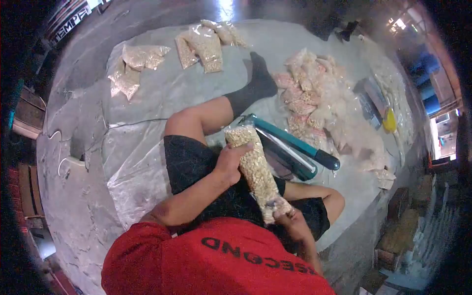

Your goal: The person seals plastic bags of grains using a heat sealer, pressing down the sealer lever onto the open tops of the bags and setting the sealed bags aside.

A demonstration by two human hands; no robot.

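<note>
A long clear plastic bag point(256, 167) packed with pale grains or beans lies slanted across my lap. My left hand point(233, 161) is closed around its upper part, thumb over the front. At the lower end, my right hand point(294, 223) pinches the bag's plastic, its fingers bent and slightly blurred. Just beyond the bag, between my legs, rests a teal and black impulse sealer point(290, 147) with a long arm. The bag's upper end is close to the sealer's hinge end; I cannot tell whether they touch.
Filled bags point(204, 46) lie at the far side of the plastic sheet point(147, 108), with more bags point(135, 66) at far left. A large pile of bags point(314, 98) is to the right, near a yellow object point(390, 120). A cable point(137, 123) crosses the sheet.
</note>
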